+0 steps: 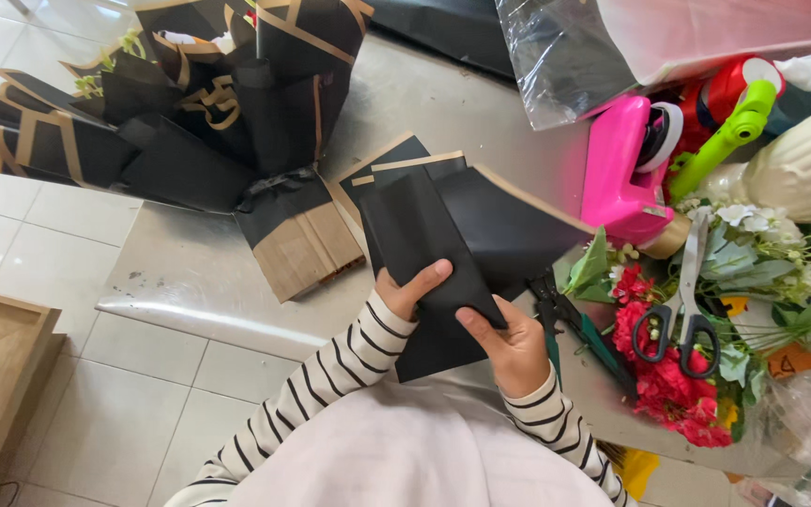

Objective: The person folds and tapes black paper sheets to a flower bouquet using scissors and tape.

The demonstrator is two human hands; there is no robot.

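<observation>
Fingers [424, 278] of both hands pinch black paper [434, 272] above a grey table [199, 272] and white floor tiles [133, 413].

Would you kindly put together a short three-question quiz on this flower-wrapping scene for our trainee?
1. True or false: both hands hold the folded black paper.
2. Which thing lies on the red flowers? A) scissors B) a stapler C) a knife
3. Fill in: the finished bouquet is wrapped in black paper with ____ trim.

Key:
1. True: the left hand grips its left edge and the right hand its lower right edge.
2. A: black-handled scissors.
3. Gold.
</observation>
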